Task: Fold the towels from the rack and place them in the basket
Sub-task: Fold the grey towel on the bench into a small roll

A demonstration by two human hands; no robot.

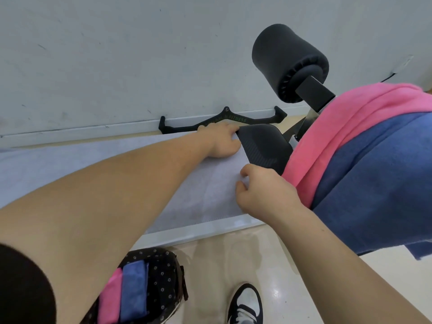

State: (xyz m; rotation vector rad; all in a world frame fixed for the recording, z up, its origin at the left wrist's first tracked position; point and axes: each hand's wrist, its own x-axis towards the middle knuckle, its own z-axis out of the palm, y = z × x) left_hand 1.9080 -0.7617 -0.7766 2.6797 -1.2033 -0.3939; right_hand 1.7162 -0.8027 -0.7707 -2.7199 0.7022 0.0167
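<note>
At the right end of the bench (210, 232), grip status?
– I record: left hand (222, 142) grips the far corner of the white towel (205, 195); right hand (264, 190) pinches its near edge.
– Other towels?
– Pink towel (339, 136) and blue towel (374, 183) hang on the rack (315, 92) (right of bench); folded towels (133, 291) sit in the basket (163, 272) below the bench's near edge.

White towel (210, 183), pink towel (339, 127), blue towel (374, 183), black star-patterned basket (163, 272)
</note>
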